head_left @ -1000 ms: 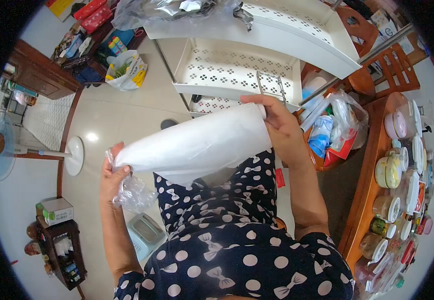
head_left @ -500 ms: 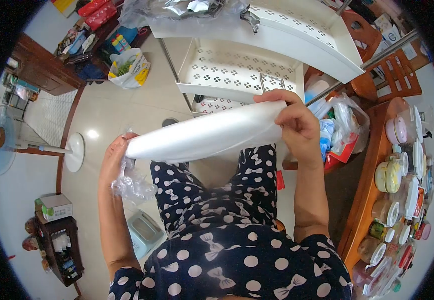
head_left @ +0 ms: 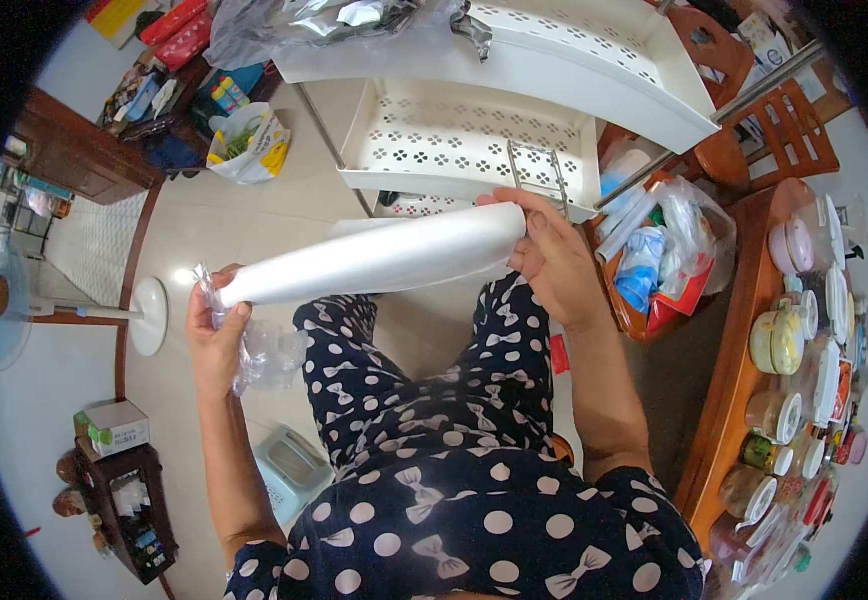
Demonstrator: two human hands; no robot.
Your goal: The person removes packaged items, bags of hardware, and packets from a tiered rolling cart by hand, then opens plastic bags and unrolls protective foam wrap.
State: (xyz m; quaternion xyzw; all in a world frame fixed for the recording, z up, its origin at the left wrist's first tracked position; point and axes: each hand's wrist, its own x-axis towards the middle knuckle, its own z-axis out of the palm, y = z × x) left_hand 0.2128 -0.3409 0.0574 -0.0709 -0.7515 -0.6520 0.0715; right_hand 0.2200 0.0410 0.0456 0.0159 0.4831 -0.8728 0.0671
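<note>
A long, smooth white roll of sheet material point(head_left: 384, 252) spans the space between my two hands, above my lap. My left hand point(head_left: 216, 340) is closed around its left end, with crinkled clear plastic wrap point(head_left: 272, 358) caught in the same grip and hanging below. At the other end, my right hand point(head_left: 552, 255) pinches the roll's edge between thumb and fingers. The right end sits higher than the left. Whether the roll is paper or plastic film, I cannot tell.
A white tiered rack point(head_left: 474, 150) stands ahead, crumpled plastic point(head_left: 354, 30) on its top shelf. Bagged items fill a box point(head_left: 654, 270) at the right, beside a wooden shelf of jars point(head_left: 776, 340). A grey-blue stool point(head_left: 294, 465) and a fan base point(head_left: 149, 315) are at the left.
Both hands and the roll have shifted left. My left thumb now lies over the roll's end, and my right hand has turned, its fingers closer together at the edge.
</note>
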